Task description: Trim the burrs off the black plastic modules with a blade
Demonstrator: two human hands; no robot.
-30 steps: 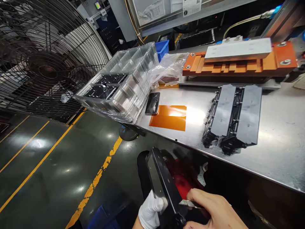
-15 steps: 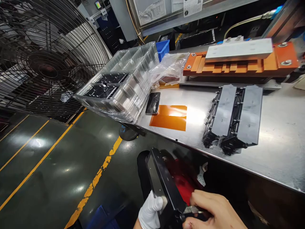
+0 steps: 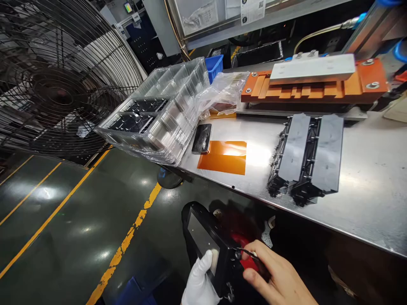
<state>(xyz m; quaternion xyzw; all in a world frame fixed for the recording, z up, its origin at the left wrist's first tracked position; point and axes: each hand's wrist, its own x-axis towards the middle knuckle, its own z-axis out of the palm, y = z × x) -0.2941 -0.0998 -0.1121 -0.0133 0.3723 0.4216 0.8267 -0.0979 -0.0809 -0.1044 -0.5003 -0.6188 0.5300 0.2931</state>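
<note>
A black box-shaped plastic part [image 3: 220, 239] is grasped by the white-gloved left hand [image 3: 201, 280], before the silvery metal counter [image 3: 365, 203]; a thin dark tool [image 3: 262, 267] is pinched by the bare right hand [image 3: 277, 273]. Work at 1 end seems underway; steadiness may be needed next

This is a factory workshop: a dark green floor [image 3: 79, 228] marked with yellow lines [image 3: 126, 240] (one of them patchily worn), a big caged fan [image 3: 59, 91], a bare-metal worktop [image 3: 365, 169] carrying an orange fixture [image 3: 343, 90] with bolts [image 3: 372, 85] at its ends, and clear plastic trays [image 3: 187, 123] holding black parts [image 3: 132, 123].
</note>
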